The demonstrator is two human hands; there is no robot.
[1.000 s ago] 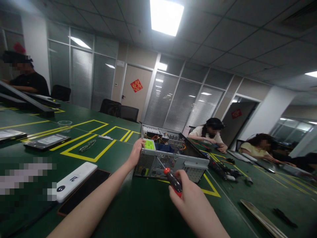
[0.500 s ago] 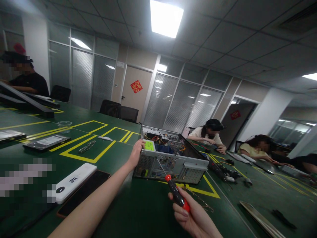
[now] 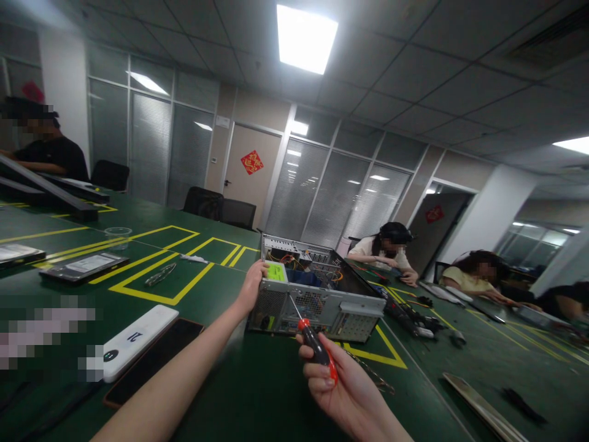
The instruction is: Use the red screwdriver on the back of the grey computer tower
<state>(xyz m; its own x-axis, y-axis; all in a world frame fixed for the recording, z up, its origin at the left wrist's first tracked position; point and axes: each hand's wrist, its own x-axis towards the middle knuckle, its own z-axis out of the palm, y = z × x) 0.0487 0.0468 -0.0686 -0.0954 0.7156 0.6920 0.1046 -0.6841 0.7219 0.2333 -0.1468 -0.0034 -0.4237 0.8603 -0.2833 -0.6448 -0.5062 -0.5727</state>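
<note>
An open desktop computer case (image 3: 317, 301) lies on its side on the green table, its perforated rear panel towards me. Inside its left corner sits a power supply with a bright green label (image 3: 276, 271); wires show behind it. My left hand (image 3: 254, 283) has its fingers curled over the case's left edge beside the label. In my right hand (image 3: 331, 374) is a screwdriver (image 3: 314, 344) with a black and red handle, fingers wrapped round it. Its shaft points up and left, the tip at the rear panel below the power supply; whether it sits in a screw is too small to tell.
Left on the table are a white power bank (image 3: 140, 344), a dark phone (image 3: 154, 362), hard drives (image 3: 85, 268), a plastic cup (image 3: 118, 237) and a small clear bag (image 3: 160, 274). To the right lie cables (image 3: 416, 316) and a metal strip (image 3: 478, 405). Several people sit around.
My right hand and the screwdriver handle have shifted a little left and up, and the grip has turned slightly. My left hand stays on the case.
</note>
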